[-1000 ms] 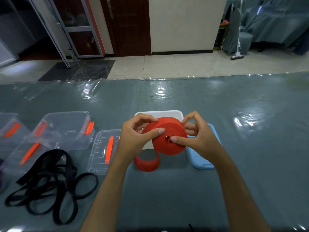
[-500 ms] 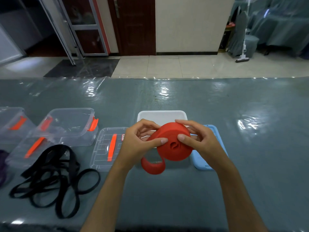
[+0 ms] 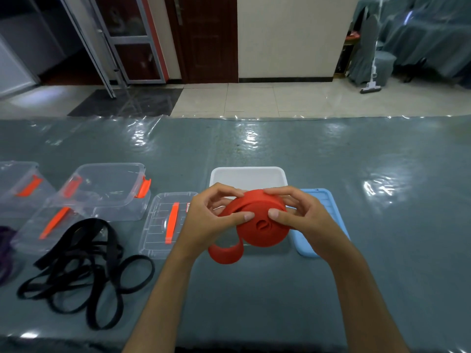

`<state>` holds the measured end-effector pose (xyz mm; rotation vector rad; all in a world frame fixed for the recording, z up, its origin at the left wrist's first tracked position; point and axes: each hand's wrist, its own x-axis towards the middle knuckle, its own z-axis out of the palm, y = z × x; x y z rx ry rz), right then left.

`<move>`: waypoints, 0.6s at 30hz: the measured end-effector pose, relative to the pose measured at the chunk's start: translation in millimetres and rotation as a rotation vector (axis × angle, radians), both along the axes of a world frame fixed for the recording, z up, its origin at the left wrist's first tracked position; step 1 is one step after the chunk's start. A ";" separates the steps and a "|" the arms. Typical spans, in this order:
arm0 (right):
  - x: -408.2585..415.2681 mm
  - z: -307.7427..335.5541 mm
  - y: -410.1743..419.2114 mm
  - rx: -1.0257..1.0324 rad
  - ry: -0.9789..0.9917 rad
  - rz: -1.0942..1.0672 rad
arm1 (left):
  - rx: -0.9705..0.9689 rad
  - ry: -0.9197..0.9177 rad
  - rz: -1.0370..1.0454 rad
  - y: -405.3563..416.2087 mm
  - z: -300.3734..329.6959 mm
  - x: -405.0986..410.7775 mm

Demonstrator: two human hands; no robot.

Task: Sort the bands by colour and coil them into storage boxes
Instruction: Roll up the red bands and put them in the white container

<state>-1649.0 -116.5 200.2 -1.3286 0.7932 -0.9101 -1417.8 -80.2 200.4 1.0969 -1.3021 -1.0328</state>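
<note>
Right now the red band (image 3: pixel 262 222) sits as a fat coil held in the air between both hands, just above the near edge of the white box (image 3: pixel 248 175) and in front of it. Its round face is turned toward the camera, so the coil's axis runs roughly from the person outward, and a small hollow shows at the centre. One loose loop of tail hangs from the lower left of the coil, beneath the left hand (image 3: pixel 211 220), which makes that hand the nearer one for feeding the last turn. The left thumb presses on the face from the left, with the other fingers (image 3: pixel 224 191) curled over the top rim. The right hand (image 3: pixel 303 217) mirrors it, thumb on the face and fingers curled over the top right edge. The band is wide, matte and rubbery, wound fairly evenly.

Outward, a blue lid (image 3: pixel 328 217) lies just right of the white box. To the left lie a clear lid (image 3: pixel 165 225) and open clear boxes (image 3: pixel 107 189) with orange latches. Black bands (image 3: pixel 84 263) lie tangled on the worktop (image 3: pixel 382 250), unsorted, and a purple band (image 3: pixel 5 245) peeks in at the far left.
</note>
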 end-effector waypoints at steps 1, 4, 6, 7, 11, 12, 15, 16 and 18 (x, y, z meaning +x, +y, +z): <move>0.1 1.2 -0.3 -0.030 0.030 -0.012 | 0.001 -0.005 0.008 0.1 -0.9 -1.1; -2.6 3.9 -0.4 -0.072 0.058 -0.092 | 0.031 0.019 0.013 0.7 -1.4 -6.7; -3.4 4.7 1.1 -0.041 0.006 -0.146 | 0.057 0.058 -0.022 -0.6 0.6 -8.1; -2.8 4.6 1.7 -0.027 -0.026 -0.170 | 0.073 0.067 -0.054 -1.7 1.9 -7.5; -2.3 3.9 1.8 -0.059 -0.041 -0.209 | 0.110 0.043 -0.096 -4.8 4.4 -3.0; -3.1 3.9 1.3 -0.050 -0.023 -0.179 | 0.109 0.040 -0.081 -5.1 4.3 -3.0; -6.6 2.9 0.6 -0.004 0.053 -0.049 | 0.085 0.025 -0.017 -4.1 -1.7 -8.4; -7.2 2.1 0.4 -0.010 0.068 -0.043 | 0.082 0.040 0.013 -3.4 -5.0 -11.2; -7.4 1.4 0.4 -0.038 0.060 -0.100 | 0.069 0.085 0.059 -1.7 -12.0 -17.1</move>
